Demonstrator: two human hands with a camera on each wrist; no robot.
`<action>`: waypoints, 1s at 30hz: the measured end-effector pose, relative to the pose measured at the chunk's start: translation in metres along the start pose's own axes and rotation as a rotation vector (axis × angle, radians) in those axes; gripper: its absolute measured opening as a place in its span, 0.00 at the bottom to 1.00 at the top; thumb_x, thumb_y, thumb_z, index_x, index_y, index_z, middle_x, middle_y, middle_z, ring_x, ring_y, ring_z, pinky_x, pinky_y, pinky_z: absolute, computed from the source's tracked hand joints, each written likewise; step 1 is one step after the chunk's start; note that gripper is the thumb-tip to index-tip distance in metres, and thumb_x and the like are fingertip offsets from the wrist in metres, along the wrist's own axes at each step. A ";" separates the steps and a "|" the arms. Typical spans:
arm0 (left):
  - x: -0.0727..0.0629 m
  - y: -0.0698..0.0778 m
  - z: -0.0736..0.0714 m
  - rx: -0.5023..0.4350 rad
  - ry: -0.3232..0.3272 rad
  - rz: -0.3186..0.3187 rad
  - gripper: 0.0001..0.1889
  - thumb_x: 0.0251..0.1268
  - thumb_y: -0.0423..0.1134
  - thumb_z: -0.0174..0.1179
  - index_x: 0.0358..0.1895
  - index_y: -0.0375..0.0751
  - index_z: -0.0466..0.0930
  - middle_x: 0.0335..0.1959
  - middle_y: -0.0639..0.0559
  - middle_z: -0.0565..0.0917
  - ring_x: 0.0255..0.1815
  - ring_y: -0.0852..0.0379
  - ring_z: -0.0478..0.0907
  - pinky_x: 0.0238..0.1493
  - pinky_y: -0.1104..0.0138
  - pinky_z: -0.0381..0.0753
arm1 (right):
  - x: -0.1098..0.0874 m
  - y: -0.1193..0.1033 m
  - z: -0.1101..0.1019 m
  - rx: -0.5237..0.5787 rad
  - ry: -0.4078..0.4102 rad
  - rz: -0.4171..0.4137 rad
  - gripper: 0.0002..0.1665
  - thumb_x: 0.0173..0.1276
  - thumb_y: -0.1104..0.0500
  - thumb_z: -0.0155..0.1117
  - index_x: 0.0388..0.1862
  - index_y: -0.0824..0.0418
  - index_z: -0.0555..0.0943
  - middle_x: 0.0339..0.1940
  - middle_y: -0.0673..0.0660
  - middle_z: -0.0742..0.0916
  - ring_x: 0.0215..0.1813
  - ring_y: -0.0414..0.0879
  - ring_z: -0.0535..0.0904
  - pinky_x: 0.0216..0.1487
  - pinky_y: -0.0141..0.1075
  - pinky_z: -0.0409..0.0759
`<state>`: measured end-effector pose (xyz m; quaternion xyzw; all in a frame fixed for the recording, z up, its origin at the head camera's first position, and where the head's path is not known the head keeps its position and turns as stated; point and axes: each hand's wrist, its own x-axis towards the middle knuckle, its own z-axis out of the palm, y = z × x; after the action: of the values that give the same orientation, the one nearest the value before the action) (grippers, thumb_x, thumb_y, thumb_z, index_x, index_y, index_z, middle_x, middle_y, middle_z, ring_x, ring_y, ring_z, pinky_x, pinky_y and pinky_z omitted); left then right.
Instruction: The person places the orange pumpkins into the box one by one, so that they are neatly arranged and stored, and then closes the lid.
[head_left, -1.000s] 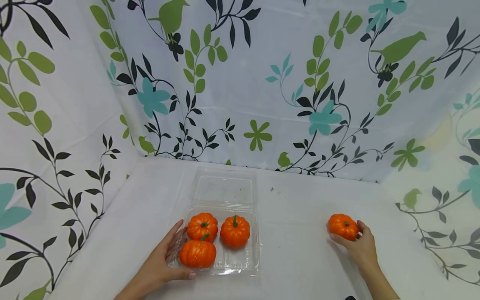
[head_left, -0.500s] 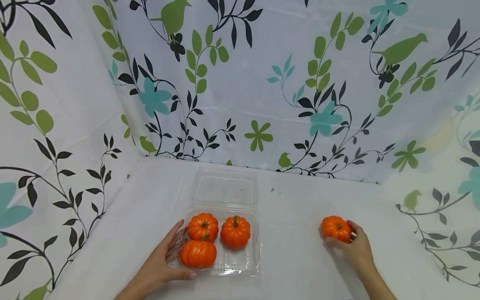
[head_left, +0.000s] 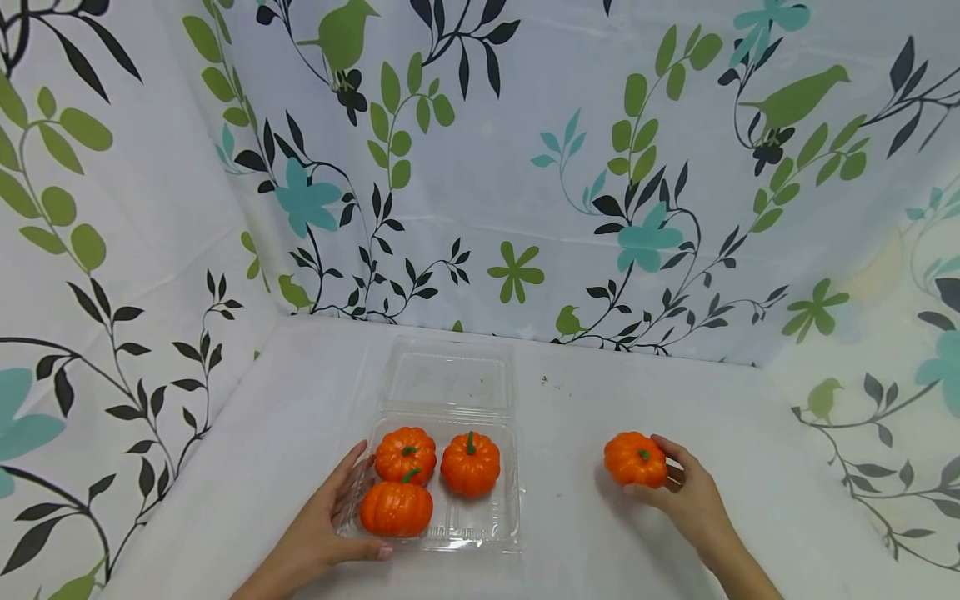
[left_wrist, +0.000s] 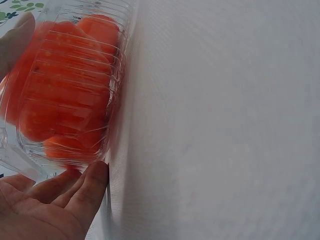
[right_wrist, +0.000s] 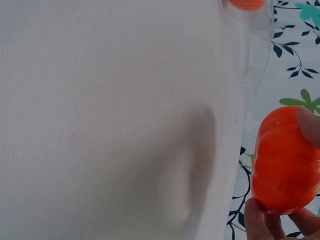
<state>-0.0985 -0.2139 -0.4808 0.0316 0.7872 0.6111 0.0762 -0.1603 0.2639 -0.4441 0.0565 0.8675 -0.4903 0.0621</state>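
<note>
A clear plastic clamshell container [head_left: 491,521] lies with its lid [head_left: 450,379] folded back on the white table. Inside it sit three small orange toy pumpkins with green stems: one at back left [head_left: 406,455], one at right [head_left: 470,464], one tipped over at front left [head_left: 396,509]. My left hand [head_left: 318,529] holds the container's left front corner, thumb along the front and fingers on the left side. To the right of the container, my right hand [head_left: 690,500] grips a fourth orange pumpkin [head_left: 633,460] between thumb and fingers. The right wrist view shows this pumpkin [right_wrist: 282,165] raised off the table.
A white cloth covers the table [head_left: 570,533]. Behind and at both sides hangs a curtain [head_left: 480,192] printed with leaves, birds and flowers. A few tiny brown crumbs [head_left: 545,380] lie right of the lid.
My right hand has carried its pumpkin leftward, closer to the container, and its shadow shows below it. The left hand and the container have stayed in place.
</note>
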 end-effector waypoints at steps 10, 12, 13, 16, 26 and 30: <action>0.000 0.000 0.001 0.018 0.006 -0.029 0.65 0.43 0.41 0.84 0.82 0.58 0.45 0.80 0.41 0.57 0.79 0.39 0.53 0.73 0.49 0.62 | -0.017 -0.023 0.017 0.137 -0.082 -0.055 0.53 0.57 0.60 0.81 0.78 0.61 0.64 0.74 0.65 0.70 0.70 0.63 0.73 0.61 0.39 0.80; 0.000 0.001 0.001 0.020 0.003 -0.025 0.65 0.43 0.41 0.84 0.82 0.57 0.45 0.80 0.40 0.57 0.79 0.38 0.53 0.73 0.49 0.62 | -0.020 -0.026 0.021 0.182 -0.109 -0.062 0.52 0.57 0.61 0.81 0.78 0.62 0.64 0.74 0.65 0.71 0.69 0.62 0.73 0.60 0.38 0.81; 0.000 0.001 0.001 0.018 0.003 -0.026 0.65 0.43 0.41 0.84 0.82 0.57 0.45 0.80 0.40 0.57 0.79 0.38 0.53 0.73 0.50 0.62 | -0.022 -0.028 0.022 0.202 -0.123 -0.064 0.52 0.57 0.61 0.81 0.77 0.62 0.64 0.73 0.64 0.71 0.70 0.61 0.73 0.60 0.38 0.81; 0.000 0.001 0.001 0.013 0.003 -0.026 0.66 0.43 0.40 0.84 0.82 0.57 0.45 0.80 0.40 0.57 0.79 0.38 0.53 0.73 0.50 0.63 | -0.027 -0.033 0.028 0.255 -0.155 -0.061 0.50 0.56 0.61 0.81 0.76 0.61 0.67 0.72 0.62 0.72 0.70 0.59 0.73 0.59 0.37 0.82; -0.001 0.000 0.001 0.016 0.004 -0.030 0.65 0.43 0.41 0.84 0.82 0.56 0.45 0.80 0.40 0.56 0.79 0.38 0.53 0.72 0.51 0.63 | -0.040 -0.052 0.047 0.352 -0.305 -0.077 0.44 0.61 0.60 0.78 0.73 0.67 0.67 0.71 0.67 0.72 0.65 0.58 0.78 0.57 0.40 0.83; -0.001 0.001 0.001 0.015 0.002 -0.022 0.65 0.43 0.40 0.84 0.83 0.55 0.44 0.80 0.40 0.56 0.79 0.38 0.54 0.72 0.51 0.62 | -0.044 -0.056 0.056 0.388 -0.382 -0.084 0.43 0.63 0.61 0.75 0.73 0.68 0.66 0.71 0.67 0.72 0.64 0.56 0.79 0.57 0.41 0.84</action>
<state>-0.0978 -0.2128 -0.4805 0.0230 0.7921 0.6045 0.0818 -0.1229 0.1855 -0.4178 -0.0621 0.7316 -0.6511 0.1922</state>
